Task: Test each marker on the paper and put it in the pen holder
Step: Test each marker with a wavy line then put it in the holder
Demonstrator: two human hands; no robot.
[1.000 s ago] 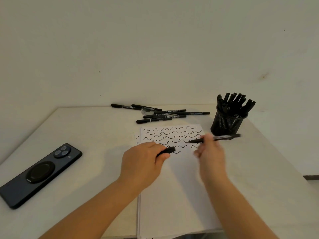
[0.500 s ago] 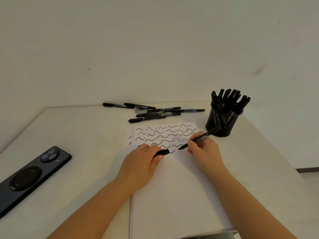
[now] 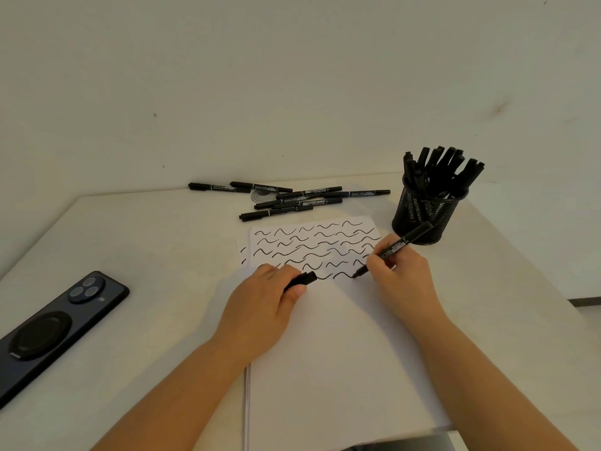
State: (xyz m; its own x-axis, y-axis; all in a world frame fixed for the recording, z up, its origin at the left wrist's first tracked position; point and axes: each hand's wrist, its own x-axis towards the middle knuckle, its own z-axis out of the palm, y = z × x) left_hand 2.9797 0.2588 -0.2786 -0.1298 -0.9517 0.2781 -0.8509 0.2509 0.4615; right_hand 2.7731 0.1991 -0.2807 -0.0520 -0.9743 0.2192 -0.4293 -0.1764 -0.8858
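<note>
My right hand (image 3: 401,278) grips an uncapped black marker (image 3: 398,248), its tip touching the white paper (image 3: 338,353) at the end of the lowest row of black wavy lines. My left hand (image 3: 260,307) rests on the paper's left side and holds the marker's black cap (image 3: 302,279). A black mesh pen holder (image 3: 422,216) with several markers in it stands at the right, just beyond my right hand. Several capped black markers (image 3: 289,198) lie in a loose pile at the far edge of the table.
A dark phone (image 3: 55,327) lies face down at the table's left. A small round clear object (image 3: 261,195) sits under the loose markers. A pale wall rises right behind the table. The table's right edge drops off past the holder.
My right hand brought the marker down from the air near the holder to the paper and is drawing a line. My left hand has stayed put with the cap.
</note>
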